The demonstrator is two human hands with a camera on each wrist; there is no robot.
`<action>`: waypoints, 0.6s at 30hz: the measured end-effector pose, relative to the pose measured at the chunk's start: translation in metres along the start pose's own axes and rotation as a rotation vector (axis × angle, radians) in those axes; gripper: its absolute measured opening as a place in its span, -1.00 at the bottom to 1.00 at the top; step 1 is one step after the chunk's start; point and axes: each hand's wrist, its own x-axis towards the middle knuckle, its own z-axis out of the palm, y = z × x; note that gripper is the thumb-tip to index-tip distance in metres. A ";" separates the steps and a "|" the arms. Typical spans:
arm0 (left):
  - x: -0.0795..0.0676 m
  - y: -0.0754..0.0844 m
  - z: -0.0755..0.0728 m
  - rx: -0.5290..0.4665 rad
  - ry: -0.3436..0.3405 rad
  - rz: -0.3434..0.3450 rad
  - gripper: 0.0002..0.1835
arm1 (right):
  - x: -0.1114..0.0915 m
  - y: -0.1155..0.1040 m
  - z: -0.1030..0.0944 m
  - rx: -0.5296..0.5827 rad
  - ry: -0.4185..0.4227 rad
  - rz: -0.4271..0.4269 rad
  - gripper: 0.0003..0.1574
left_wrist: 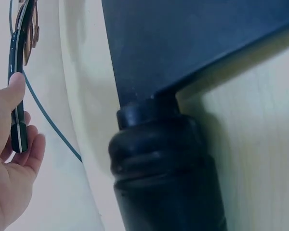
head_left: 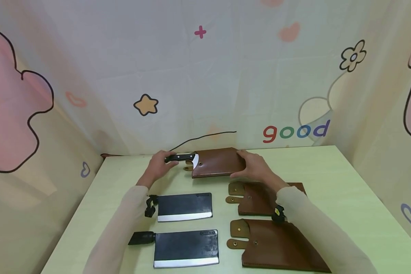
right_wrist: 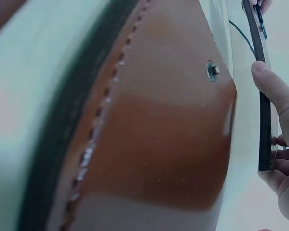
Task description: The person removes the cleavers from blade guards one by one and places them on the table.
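At the back of the table my left hand (head_left: 156, 167) grips the black riveted handle (head_left: 180, 157) of a cleaver. Only a bright strip of its blade (head_left: 195, 161) shows beside the handle; the rest is hidden in a brown leather sheath (head_left: 219, 163). My right hand (head_left: 257, 166) holds the sheath by its far right end, thumb on one face and fingers on the other, as the right wrist view shows. The sheath's strap (head_left: 187, 168) sticks out loose on the left, below the handle. In the left wrist view, thumb and fingers wrap the handle (left_wrist: 18, 110).
Two dark cleavers, an upper one (head_left: 185, 206) and a lower one (head_left: 186, 248), lie front left with handles leftward. Two brown sheaths, one further back (head_left: 258, 201) and one nearer (head_left: 277, 245), lie front right, straps unfastened, partly under my right forearm. A patterned curtain (head_left: 205, 76) hangs behind.
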 end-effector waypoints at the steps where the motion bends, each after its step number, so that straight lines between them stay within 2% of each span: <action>1: 0.000 0.001 0.000 0.006 0.003 0.002 -0.51 | -0.001 0.000 0.000 0.001 0.000 0.002 0.34; 9: 0.000 0.007 -0.001 0.058 0.037 0.034 -0.53 | -0.009 0.004 -0.002 0.015 0.037 -0.011 0.34; 18: -0.004 0.006 -0.002 0.040 0.030 0.015 -0.54 | -0.013 0.005 -0.004 0.014 0.046 -0.015 0.36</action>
